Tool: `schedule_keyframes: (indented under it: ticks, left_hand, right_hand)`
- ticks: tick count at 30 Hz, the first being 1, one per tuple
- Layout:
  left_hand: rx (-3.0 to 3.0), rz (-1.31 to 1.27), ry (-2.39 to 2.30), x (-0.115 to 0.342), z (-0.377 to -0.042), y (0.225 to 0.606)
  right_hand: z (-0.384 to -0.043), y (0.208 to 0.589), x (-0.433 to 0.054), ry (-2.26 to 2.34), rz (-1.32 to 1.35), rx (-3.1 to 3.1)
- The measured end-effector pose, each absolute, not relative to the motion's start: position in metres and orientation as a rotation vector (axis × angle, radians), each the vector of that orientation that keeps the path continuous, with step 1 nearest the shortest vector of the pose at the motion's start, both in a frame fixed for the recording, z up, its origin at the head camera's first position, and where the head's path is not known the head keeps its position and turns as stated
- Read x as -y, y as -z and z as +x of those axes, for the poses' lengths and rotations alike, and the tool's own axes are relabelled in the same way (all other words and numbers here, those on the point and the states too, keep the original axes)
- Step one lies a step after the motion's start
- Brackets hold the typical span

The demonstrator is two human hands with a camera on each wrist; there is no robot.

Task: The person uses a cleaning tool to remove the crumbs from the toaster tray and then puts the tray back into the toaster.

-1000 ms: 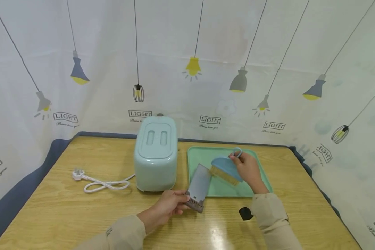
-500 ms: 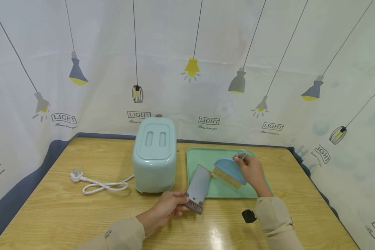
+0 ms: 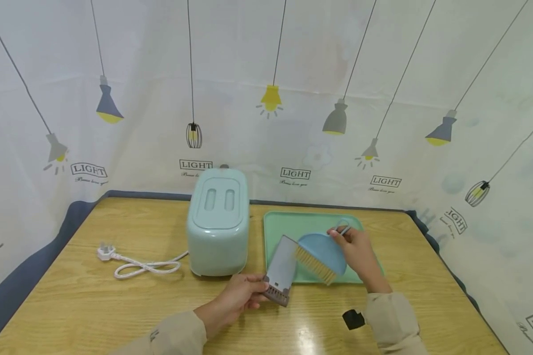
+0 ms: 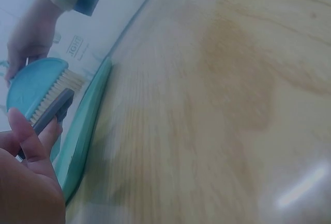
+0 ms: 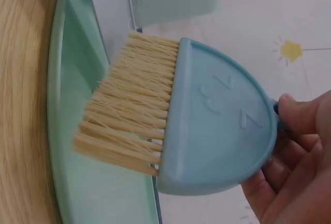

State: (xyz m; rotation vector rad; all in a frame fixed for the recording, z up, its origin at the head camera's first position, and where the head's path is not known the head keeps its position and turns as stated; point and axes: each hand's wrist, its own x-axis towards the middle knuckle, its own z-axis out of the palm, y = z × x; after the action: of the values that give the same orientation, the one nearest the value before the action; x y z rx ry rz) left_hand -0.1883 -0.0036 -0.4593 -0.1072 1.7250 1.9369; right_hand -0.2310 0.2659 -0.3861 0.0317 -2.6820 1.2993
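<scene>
Over the eight-o'clock edge of the green serving tray, the left hand pinches the crumb tray; at three o'clock of it, the right hand pinches the blue hand brush at its narrow end, bristles overlapping the metal, contact unclear. Crumb tray's out, brushing looks underway, apparently unfinished! Any crumbs in the serving tray? None discernible. Eleven o'clock, the toaster: its inside is hidden.
</scene>
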Motion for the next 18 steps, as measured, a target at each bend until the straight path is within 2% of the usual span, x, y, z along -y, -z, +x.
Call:
schedule_keyframes:
  ticks: [18]
  left_hand:
    - [-1.689,-0.082,-1.969,-0.001,-0.189,0.462]
  right_hand:
    - [-0.212,0.386,-0.242,-1.63,-0.028,2.746]
